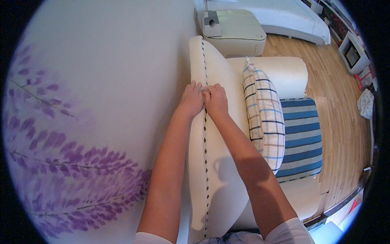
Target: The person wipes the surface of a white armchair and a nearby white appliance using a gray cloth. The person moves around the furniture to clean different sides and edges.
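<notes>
Both my arms reach forward over the cream armchair back (203, 162), whose top edge carries a line of dark studs. My left hand (192, 99) rests on the wall-side edge with its fingers curled. Beside it, my right hand (216, 99) is closed too, its knuckles up, on the seat side of the stud line. The two hands nearly touch. Between their fingertips shows a small greyish-white bit, perhaps cloth, too small to name. A plaid cushion (264, 118) leans against the inside of the back, right of my right hand. The striped blue and grey seat (300, 138) lies beyond it.
A pale wall with painted purple flowers (89, 158) runs close along the left. Past the armrest (280, 73) stands a cream side table (237, 30) with a tissue box (212, 24) on it. Behind that is a white bed (284, 18). Wooden floor (341, 122) stretches along the right.
</notes>
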The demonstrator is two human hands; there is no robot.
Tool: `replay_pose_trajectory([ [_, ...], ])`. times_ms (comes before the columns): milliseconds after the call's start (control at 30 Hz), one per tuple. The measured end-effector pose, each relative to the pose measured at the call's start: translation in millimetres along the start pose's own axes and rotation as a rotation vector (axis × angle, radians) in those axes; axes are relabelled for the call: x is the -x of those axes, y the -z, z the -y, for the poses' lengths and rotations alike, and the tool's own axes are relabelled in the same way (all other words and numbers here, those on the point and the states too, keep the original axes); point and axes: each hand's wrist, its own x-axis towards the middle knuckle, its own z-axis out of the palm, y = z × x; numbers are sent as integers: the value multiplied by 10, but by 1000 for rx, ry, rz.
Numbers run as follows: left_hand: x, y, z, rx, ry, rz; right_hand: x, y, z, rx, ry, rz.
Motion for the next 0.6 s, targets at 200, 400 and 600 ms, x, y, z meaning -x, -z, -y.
replay_pose_trajectory([
  [200,-25,-21,6,-20,34,13,-13,4,-43,-16,18,17],
  [400,101,-13,-46,-102,14,6,74,151,-12,45,26,87],
  [600,341,34,-223,-108,-83,-91,245,230,-4,91,20,51],
])
